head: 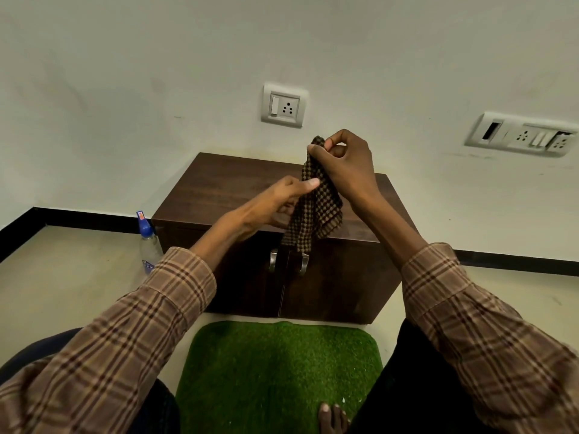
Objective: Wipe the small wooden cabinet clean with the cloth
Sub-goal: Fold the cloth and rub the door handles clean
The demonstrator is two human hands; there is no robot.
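Right hand pinches the checked cloth above the cabinet; left hand grips its middle.

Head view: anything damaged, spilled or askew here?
One oddity: the right-hand wall socket panel sits tilted, and part of it looks open or broken. The cabinet doors are closed, the spray bottle stands upright beside it, and both hands hold the cloth above it. No spills.

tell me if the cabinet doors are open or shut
Shut. Both doors of the cabinet sit flush, their handles side by side at the centre seam.
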